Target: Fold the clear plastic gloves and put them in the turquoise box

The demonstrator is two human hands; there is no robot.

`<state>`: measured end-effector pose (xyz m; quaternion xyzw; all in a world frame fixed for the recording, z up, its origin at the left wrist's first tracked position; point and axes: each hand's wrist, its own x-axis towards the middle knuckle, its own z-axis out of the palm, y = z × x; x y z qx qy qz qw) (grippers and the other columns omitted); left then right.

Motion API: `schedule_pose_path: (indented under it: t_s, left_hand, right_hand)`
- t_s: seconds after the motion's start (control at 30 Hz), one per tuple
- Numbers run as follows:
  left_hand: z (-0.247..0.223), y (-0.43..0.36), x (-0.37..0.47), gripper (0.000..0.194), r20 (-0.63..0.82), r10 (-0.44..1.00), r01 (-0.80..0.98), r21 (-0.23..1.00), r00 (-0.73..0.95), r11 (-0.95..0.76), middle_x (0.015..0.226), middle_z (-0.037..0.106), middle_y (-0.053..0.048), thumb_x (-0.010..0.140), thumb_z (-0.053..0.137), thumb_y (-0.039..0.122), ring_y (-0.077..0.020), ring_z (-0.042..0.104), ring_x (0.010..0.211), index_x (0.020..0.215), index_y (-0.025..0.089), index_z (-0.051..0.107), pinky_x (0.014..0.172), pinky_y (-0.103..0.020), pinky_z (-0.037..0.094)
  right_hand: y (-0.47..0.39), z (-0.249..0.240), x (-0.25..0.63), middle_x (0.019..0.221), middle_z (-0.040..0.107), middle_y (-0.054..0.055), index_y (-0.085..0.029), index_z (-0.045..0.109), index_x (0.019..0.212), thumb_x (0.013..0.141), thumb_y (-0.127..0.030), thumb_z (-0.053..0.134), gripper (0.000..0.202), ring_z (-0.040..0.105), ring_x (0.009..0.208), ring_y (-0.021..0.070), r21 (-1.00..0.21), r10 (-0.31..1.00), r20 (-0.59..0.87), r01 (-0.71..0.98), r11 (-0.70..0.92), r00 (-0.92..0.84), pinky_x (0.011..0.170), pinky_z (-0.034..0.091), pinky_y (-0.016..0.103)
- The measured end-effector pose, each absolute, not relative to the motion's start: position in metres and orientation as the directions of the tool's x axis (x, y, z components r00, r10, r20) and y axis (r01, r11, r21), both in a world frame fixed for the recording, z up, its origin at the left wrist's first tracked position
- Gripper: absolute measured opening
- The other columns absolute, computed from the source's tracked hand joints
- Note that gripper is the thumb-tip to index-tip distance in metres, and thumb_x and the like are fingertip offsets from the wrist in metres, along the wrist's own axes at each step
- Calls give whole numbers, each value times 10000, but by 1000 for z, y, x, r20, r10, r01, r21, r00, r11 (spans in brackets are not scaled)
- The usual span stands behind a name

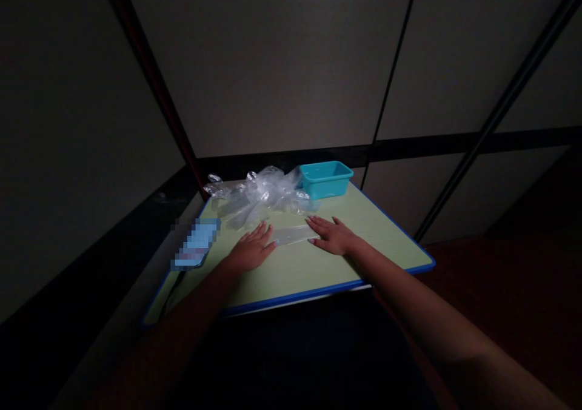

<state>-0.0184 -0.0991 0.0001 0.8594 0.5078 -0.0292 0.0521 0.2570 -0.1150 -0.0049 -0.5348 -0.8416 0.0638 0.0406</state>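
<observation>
A clear plastic strip or flattened bag (293, 235) lies on the pale green table (291, 270) between my two hands. My left hand (251, 249) rests flat at its left end, fingers out and palm down. At the right end, my right hand (333, 236) lies palm down with its fingers spread. Just beyond the hands is a loose heap of crumpled clear plastic bags (268, 193). How far the strip runs under the fingers is hidden.
A turquoise plastic basket (326, 181) stands at the table's back right, beside the heap. A blurred phone-like object (197, 243) sits at the left edge, with a dark cable near it. Panelled walls rise behind and to the left.
</observation>
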Motion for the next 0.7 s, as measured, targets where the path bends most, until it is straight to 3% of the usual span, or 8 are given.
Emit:
schedule_pose_path:
  t_s: [0.17, 0.4, 0.6, 0.7]
  left_hand:
    - [-2, -102, -29, 670, -104, 913, 919, 29, 394, -393, 1516, 51, -127, 917, 162, 547, -230, 71, 1393, 1461, 157, 129, 1083, -452, 169]
    - [6, -122, -9, 799, -38, 973, 969, -83, 228, -231, 1467, 192, -250, 883, 172, 630, -332, 164, 1367, 1426, 48, 231, 1054, -479, 216]
    - [15, -139, 46, 770, 3, 831, 825, 110, 557, -554, 1508, 143, -139, 882, 77, 632, -251, 80, 1394, 1443, 119, 207, 1080, -445, 190]
    - [14, -133, 77, 798, -25, 782, 771, 194, 622, -607, 1517, 82, -124, 874, 52, 639, -244, 63, 1396, 1454, 99, 143, 1088, -468, 172]
  right_hand:
    - [-115, -5, 257, 1516, 130, 42, -267, 76, 1466, 875, -602, 258, 703, 137, 1382, 250, -156, 905, -4, 894, 420, -426, 1056, 117, 591]
    - [-114, -7, 258, 1515, 131, 48, -248, 77, 1466, 872, -608, 256, 717, 136, 1381, 254, -161, 903, 14, 890, 426, -430, 1053, 112, 598]
    - [-115, -7, 257, 1514, 136, 49, -250, 89, 1465, 872, -601, 272, 713, 146, 1380, 254, -161, 904, 10, 891, 424, -428, 1048, 117, 606]
    - [-113, -8, 258, 1515, 137, 50, -261, 117, 1461, 882, -557, 299, 675, 146, 1380, 244, -153, 903, -4, 892, 425, -430, 1048, 118, 601]
